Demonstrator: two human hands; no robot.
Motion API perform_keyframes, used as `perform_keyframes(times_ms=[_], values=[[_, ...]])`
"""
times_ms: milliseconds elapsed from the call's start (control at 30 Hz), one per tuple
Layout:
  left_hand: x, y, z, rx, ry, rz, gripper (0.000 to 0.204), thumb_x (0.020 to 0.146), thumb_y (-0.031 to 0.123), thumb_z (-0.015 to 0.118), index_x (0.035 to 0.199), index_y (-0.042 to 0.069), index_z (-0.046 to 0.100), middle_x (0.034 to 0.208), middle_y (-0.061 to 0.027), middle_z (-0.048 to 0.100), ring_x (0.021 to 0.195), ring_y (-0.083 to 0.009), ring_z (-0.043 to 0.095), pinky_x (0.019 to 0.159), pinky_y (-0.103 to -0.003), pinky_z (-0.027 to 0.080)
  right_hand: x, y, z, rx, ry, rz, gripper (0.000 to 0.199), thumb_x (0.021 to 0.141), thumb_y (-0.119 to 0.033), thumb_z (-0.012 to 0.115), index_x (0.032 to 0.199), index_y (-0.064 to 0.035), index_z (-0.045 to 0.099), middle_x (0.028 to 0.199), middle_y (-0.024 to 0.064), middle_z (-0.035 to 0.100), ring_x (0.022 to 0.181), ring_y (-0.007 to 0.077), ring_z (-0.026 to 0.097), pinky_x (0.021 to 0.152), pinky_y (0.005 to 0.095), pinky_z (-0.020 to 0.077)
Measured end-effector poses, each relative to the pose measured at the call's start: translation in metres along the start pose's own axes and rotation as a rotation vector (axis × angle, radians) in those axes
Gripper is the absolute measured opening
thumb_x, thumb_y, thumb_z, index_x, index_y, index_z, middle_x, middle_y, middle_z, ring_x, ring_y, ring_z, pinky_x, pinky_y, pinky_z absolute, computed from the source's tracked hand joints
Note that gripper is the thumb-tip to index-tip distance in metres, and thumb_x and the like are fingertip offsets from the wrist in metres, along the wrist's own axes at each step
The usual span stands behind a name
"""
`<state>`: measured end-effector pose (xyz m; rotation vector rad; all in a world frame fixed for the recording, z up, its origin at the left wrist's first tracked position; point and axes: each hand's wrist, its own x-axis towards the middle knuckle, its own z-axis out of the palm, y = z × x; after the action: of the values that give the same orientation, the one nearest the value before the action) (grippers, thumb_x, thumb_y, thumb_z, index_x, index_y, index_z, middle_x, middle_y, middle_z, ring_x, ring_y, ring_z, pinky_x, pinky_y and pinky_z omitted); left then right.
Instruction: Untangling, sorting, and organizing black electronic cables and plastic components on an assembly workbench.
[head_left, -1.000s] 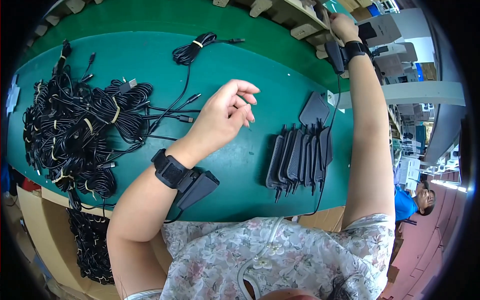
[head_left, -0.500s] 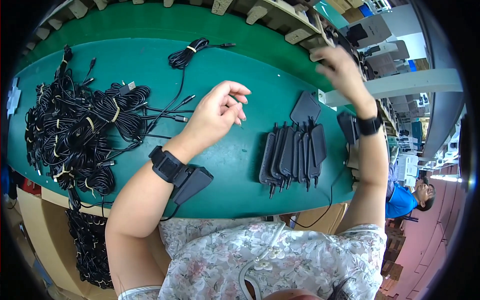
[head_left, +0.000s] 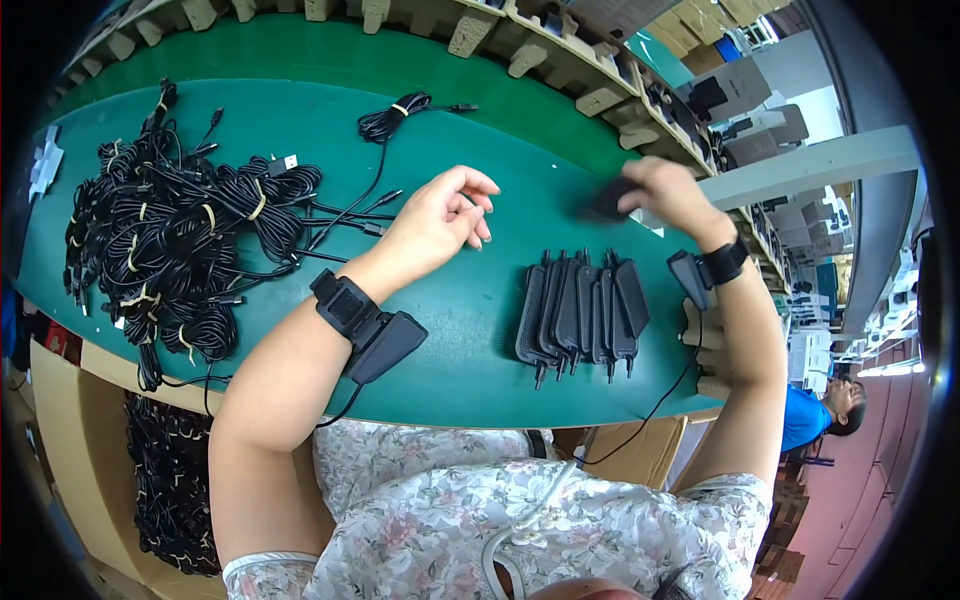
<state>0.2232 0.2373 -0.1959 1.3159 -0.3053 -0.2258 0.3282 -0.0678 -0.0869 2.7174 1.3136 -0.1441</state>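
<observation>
My left hand hovers over the middle of the green table, its fingers loosely bent and apart with nothing seen in them. My right hand, at the table's far right, grips a flat black panel that is smeared by motion. Just nearer to me, a row of similar black panels with short pegs at their ends lies side by side. Left of my left hand spreads a large pile of bundled black cables. One cable coil with a pale tie lies apart at the far side.
Molded brown trays line the table's far edge. A grey metal bar reaches in beyond my right hand. Below the table's left edge stands a cardboard box with more black cables. Another person in blue is at the far right.
My right hand has come back from the trays toward the table and now holds a black panel. The panel that lay beyond the row is gone from its place. My left hand has barely moved.
</observation>
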Motion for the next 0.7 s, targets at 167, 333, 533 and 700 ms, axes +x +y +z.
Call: perform_keyframes(times_ms=[167, 333, 533, 700], values=[[-0.001, -0.001, 0.003, -0.005, 0.009, 0.008, 0.017, 0.087, -0.003, 0.046, 0.103, 0.001, 0.049, 0.09, -0.007, 0.051, 0.068, -0.0106, 0.057, 0.06, -0.024, 0.05, 0.046, 0.074, -0.026, 0.511, 0.777, 0.467, 0.035, 0.082, -0.03, 0.066, 0.094, 0.0017, 0.055, 0.072, 0.0038, 0.055, 0.064, 0.0097, 0.048, 0.058, 0.0266, 0.0406], [-0.001, -0.006, 0.005, 0.001, 0.04, 0.035, 0.017, 0.085, -0.004, 0.045, 0.102, 0.0, 0.05, 0.089, -0.0074, 0.05, 0.066, -0.0107, 0.056, 0.058, -0.024, 0.05, 0.101, 0.11, -0.031, 0.407, 0.898, 0.681, 0.046, 0.082, -0.037, 0.064, 0.099, 0.0042, 0.053, 0.072, 0.0047, 0.055, 0.06, 0.01, 0.047, 0.054, 0.0232, 0.0389], [-0.002, -0.006, 0.006, 0.058, 0.037, 0.135, 0.02, 0.082, -0.007, 0.042, 0.099, -0.001, 0.049, 0.089, -0.009, 0.048, 0.066, -0.0123, 0.056, 0.056, -0.025, 0.049, 0.135, 0.157, -0.008, 0.578, 0.671, 0.776, 0.049, 0.082, -0.04, 0.063, 0.104, 0.003, 0.055, 0.074, 0.0055, 0.056, 0.05, 0.0113, 0.046, 0.045, 0.0242, 0.0374], [-0.005, -0.004, 0.003, 0.143, 0.052, 0.164, 0.02, 0.081, -0.007, 0.041, 0.099, 0.0, 0.049, 0.09, -0.0095, 0.048, 0.067, -0.014, 0.057, 0.058, -0.027, 0.049, 0.149, 0.171, 0.002, 0.816, 0.694, 0.955, 0.054, 0.082, -0.04, 0.062, 0.111, 0.005, 0.054, 0.08, 0.0101, 0.059, 0.05, 0.0155, 0.049, 0.042, 0.028, 0.0383]])
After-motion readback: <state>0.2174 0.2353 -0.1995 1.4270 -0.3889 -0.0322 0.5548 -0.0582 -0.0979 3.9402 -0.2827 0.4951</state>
